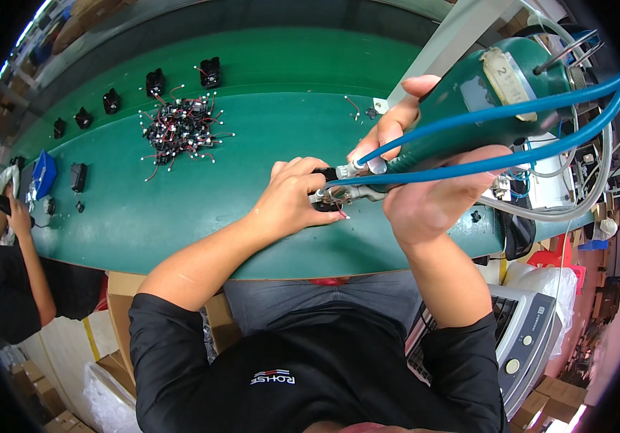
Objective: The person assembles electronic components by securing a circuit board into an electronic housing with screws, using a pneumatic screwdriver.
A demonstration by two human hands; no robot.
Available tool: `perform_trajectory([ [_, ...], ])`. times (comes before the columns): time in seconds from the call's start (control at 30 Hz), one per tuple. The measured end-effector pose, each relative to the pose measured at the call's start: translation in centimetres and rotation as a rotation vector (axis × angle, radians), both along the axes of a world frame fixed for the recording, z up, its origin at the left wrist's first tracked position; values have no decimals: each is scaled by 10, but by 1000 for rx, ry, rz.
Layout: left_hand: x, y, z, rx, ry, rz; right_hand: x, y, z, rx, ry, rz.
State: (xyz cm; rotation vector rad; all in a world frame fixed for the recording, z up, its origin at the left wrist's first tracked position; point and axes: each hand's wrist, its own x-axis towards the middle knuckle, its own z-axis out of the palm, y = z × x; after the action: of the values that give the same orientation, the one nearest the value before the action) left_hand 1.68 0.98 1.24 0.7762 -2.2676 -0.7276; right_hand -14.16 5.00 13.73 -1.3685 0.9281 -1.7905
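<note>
My left hand (292,193) is closed on a small black housing (324,206) with thin wires, pressing it down on the green tabletop. My right hand (425,195) wraps round the lower end of a bulky green cylindrical tool (461,97) from below, some of its fingers hidden behind the tool. Blue hoses (483,115) run from the tool's metal nozzle end (360,192), which lies against the housing between my hands. Its tip is partly covered by my fingers and the hoses.
A heap of black parts with wires (180,128) sits on the green table (252,130). Several black housings (210,72) stand in a line along the back. Another person's hand (17,216) works at the left edge, near a blue bin (44,175). A grey appliance (530,346) stands below right.
</note>
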Motion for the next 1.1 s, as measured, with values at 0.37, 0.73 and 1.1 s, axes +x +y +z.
perform_trajectory([
  [0.37,0,-1,-1,61,29,-1,0,2,1,14,32,-11],
  [0.73,-1,-3,1,1,-1,-5,4,2,-3,58,-13,-33],
  [1.1,3,-5,-12,-83,-26,-5,-5,-16,36,-168,-27,-208],
])
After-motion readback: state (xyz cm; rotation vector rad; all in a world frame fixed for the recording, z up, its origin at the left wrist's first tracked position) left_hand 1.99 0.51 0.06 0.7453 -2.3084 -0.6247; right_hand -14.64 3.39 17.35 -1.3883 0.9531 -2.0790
